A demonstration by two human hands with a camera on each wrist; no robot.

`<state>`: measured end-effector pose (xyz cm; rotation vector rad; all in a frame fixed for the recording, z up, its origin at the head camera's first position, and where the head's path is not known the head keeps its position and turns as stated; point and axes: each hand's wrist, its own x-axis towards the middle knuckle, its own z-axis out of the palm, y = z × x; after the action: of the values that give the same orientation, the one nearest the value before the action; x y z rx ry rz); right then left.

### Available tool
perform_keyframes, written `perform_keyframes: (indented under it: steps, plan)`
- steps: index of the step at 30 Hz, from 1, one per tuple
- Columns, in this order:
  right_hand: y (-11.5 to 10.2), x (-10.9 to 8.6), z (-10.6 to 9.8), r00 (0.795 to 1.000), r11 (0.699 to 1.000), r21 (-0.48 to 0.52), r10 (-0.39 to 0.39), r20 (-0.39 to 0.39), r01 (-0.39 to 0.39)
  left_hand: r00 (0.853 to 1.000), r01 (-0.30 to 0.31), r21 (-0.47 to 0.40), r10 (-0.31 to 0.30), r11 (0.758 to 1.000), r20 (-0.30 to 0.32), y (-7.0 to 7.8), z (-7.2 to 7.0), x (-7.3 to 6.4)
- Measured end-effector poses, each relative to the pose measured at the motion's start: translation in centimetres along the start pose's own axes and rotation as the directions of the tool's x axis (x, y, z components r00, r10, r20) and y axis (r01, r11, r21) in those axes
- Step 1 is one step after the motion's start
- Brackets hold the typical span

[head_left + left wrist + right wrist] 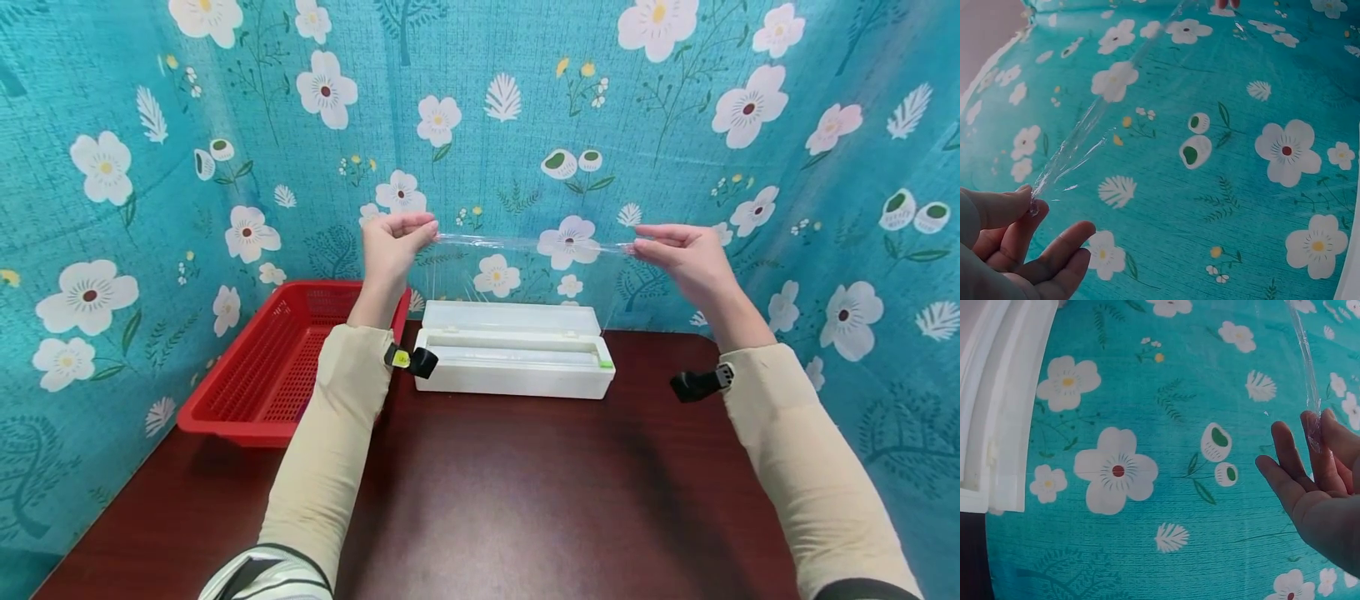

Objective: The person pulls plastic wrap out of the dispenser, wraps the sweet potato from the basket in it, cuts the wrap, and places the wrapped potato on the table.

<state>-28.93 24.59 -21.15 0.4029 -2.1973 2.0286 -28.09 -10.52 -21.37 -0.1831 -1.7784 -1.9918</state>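
A clear sheet of plastic wrap (517,243) is stretched between two raised hands, its top edge gathered into a thin band. The left hand (393,242) pinches one corner between thumb and forefinger; in the left wrist view the wrap (1079,134) runs slantwise from those fingertips. The other corner is pinched by the right hand (686,254), and the right wrist view shows bunched film (1314,425) at its fingertips. Below and between the hands stands a white wrap dispenser box (513,379), lid (510,317) raised, with a roll inside. Faint film edges hang down toward the box.
A red plastic basket (225,429) stands on the left of the dark brown table (525,492), next to the left forearm. A green slider (606,364) sits at the box's right end. A blue flowered cloth (480,100) hangs right behind the table.
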Motion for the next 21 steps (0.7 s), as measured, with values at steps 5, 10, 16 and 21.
perform_keyframes:
  steps: [5,10,16,21]
  plan:
    - [-0.3,-1.7,-0.2,1.0,0.99,-0.14,-0.015,0.015,0.017,0.999,-0.021,0.025,0.02,0.999,0.033,0.7,-0.7,-1.5]
    - [-0.4,-3.7,0.0,0.999,0.948,-0.317,-0.042,0.015,0.044,0.997,-0.038,0.047,0.035,0.998,0.07,1.3,-1.7,-3.2]
    - [-0.5,-5.9,0.1,0.997,0.923,-0.377,-0.072,0.027,0.077,0.994,-0.051,0.11,0.039,0.993,0.104,1.7,-2.8,-5.3]
    - [-0.4,-7.3,0.2,0.992,0.941,-0.316,-0.109,0.062,0.123,0.99,-0.099,0.153,0.081,0.983,0.116,1.9,-3.4,-6.6]
